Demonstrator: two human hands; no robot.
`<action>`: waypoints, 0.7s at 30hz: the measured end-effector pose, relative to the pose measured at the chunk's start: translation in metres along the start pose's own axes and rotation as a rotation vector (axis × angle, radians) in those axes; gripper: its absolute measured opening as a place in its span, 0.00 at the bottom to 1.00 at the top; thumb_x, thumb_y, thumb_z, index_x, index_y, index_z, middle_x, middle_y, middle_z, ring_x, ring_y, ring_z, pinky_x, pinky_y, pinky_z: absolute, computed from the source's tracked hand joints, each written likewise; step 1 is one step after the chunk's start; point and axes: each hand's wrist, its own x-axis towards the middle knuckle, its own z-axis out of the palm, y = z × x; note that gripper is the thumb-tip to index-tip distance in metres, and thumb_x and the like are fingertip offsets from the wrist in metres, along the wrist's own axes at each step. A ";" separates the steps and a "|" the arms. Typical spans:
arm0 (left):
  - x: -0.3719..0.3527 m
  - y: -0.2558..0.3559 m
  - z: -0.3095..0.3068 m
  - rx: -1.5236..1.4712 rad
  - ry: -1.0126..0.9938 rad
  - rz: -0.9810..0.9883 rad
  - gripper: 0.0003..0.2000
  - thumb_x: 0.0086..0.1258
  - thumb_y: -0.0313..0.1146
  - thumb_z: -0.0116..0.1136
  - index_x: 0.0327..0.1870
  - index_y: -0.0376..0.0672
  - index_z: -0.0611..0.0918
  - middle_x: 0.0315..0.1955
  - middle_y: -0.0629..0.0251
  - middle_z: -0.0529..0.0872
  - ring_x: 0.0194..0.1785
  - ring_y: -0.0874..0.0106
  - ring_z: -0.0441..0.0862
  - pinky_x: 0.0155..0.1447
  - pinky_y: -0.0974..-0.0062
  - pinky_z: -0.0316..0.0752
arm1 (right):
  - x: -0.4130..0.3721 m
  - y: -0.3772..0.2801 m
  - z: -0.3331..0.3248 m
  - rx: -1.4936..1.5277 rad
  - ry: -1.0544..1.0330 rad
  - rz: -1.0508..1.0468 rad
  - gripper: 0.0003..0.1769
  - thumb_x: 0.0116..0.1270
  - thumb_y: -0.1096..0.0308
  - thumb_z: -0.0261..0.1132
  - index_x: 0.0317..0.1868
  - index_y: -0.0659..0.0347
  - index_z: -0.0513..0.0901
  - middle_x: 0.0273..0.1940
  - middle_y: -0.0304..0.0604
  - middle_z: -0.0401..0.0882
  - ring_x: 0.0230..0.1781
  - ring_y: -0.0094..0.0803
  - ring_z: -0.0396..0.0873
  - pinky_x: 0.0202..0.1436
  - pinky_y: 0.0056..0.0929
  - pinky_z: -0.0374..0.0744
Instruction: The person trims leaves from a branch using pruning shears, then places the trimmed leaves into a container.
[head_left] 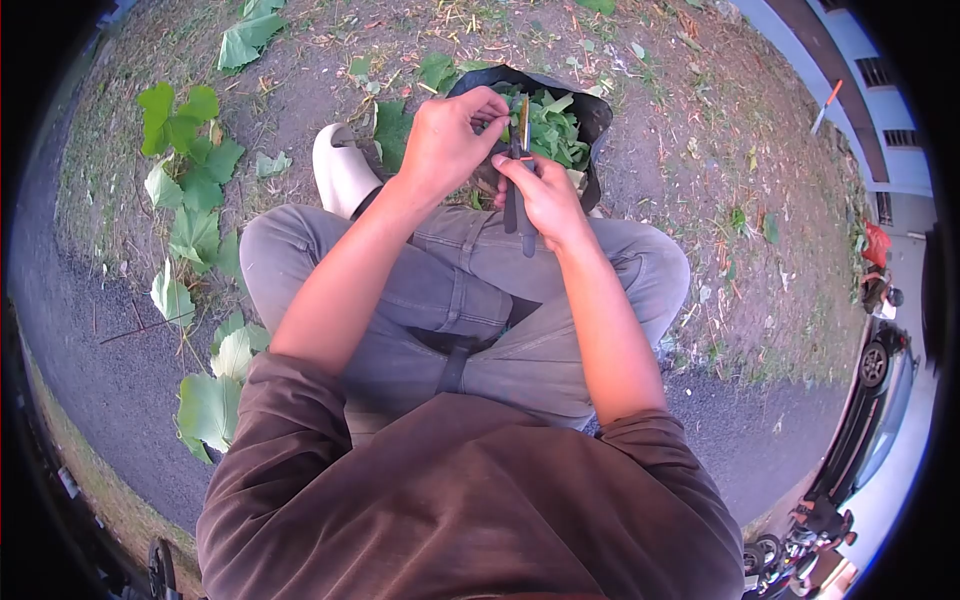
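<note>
My right hand (543, 196) is wrapped round dark-handled scissors (524, 185), whose blades point up and away from me over a black bag (595, 118). Cut green leaf pieces (556, 130) fill the bag's mouth. Just left of the blades, my left hand (455, 132) is closed, its thumb and index finger pinched together beside a bit of green. What exactly sits in that pinch is too small to make out. The scissor handles hang down below my right hand, over my crossed legs.
A leafy vine (195, 190) lies on the ground to the left, with large leaves (212, 400) lower down. A light shoe (338, 168) is beside my left knee. A parked car (868, 410) and a motorcycle (770, 555) stand at the far right.
</note>
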 end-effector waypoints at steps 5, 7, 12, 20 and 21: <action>0.002 -0.001 0.000 -0.015 0.003 0.004 0.09 0.69 0.23 0.73 0.48 0.36 0.89 0.40 0.61 0.96 0.45 0.73 0.94 0.53 0.74 0.89 | 0.001 0.001 -0.001 -0.028 0.023 -0.031 0.16 0.76 0.57 0.74 0.44 0.64 0.84 0.29 0.35 0.81 0.26 0.22 0.81 0.31 0.26 0.81; 0.003 0.000 0.000 -0.032 0.005 -0.001 0.09 0.69 0.23 0.73 0.48 0.35 0.89 0.40 0.61 0.96 0.46 0.73 0.94 0.53 0.74 0.89 | 0.001 0.003 -0.001 0.022 0.032 -0.031 0.16 0.76 0.59 0.75 0.43 0.64 0.84 0.28 0.35 0.81 0.25 0.22 0.80 0.31 0.27 0.81; 0.010 -0.011 0.005 -0.197 0.049 -0.128 0.11 0.73 0.24 0.71 0.53 0.34 0.88 0.44 0.59 0.95 0.48 0.72 0.94 0.55 0.72 0.89 | 0.004 -0.005 -0.012 0.143 0.024 0.015 0.17 0.77 0.58 0.72 0.45 0.66 0.83 0.30 0.38 0.82 0.26 0.25 0.81 0.34 0.32 0.84; 0.006 -0.005 0.013 -0.293 -0.053 -0.026 0.16 0.79 0.30 0.65 0.64 0.34 0.84 0.47 0.55 0.94 0.43 0.66 0.95 0.49 0.72 0.91 | 0.003 -0.010 -0.015 0.754 -0.198 0.086 0.31 0.78 0.52 0.59 0.66 0.72 0.79 0.48 0.54 0.84 0.54 0.49 0.84 0.68 0.50 0.79; 0.006 -0.001 0.010 -0.411 -0.122 -0.184 0.18 0.80 0.32 0.65 0.67 0.35 0.82 0.52 0.54 0.92 0.45 0.68 0.94 0.48 0.74 0.89 | 0.002 -0.010 -0.016 0.814 -0.231 0.076 0.30 0.78 0.52 0.58 0.65 0.72 0.78 0.48 0.55 0.84 0.55 0.50 0.84 0.68 0.51 0.79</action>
